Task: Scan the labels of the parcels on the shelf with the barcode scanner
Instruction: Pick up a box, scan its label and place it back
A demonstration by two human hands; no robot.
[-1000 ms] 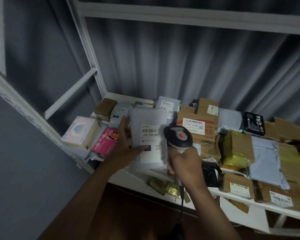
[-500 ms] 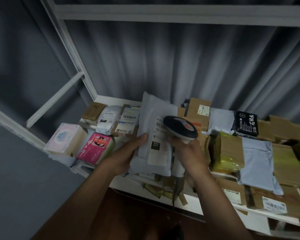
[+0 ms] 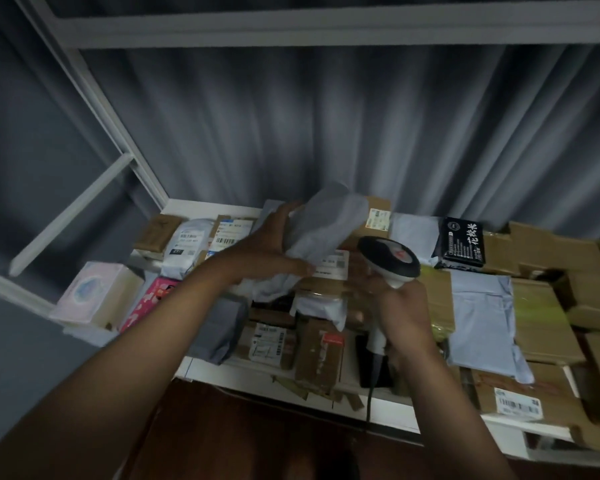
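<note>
**Grey parcel lifted at the far middle of the shelf, scanner waiting to its right**

The grey parcel [image 3: 323, 223], a soft mailer, is hanging tilted above the shelf [image 3: 222, 370], its long axis running from near-left up to far-right. My left hand [image 3: 274, 251] is gripping its left side, fingers curled round the soft film. My right hand [image 3: 400, 306] is clamping the barcode scanner [image 3: 388, 261] by the handle, head sitting just right of the parcel. No label is showing on the face turned towards me, so I am judging it needs turning. Open air above gives room; boxes are crowding below.
</note>
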